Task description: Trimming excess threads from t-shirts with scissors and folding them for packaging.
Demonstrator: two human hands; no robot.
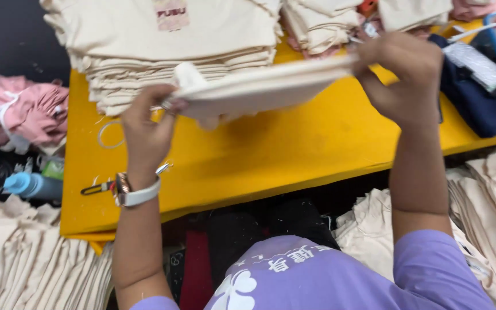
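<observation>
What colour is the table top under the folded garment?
Bright yellow table top, clearest in the head view, beneath the cream folded garment.

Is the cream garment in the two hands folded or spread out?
Folded: the cream garment is a flat, layered bundle held above the yellow table by left hand and right hand.

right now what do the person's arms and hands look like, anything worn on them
Both arms are bare below short purple sleeves. The left hand has a wristwatch with a white band and a metallic case on its wrist. The right hand and its wrist show nothing worn.
</observation>
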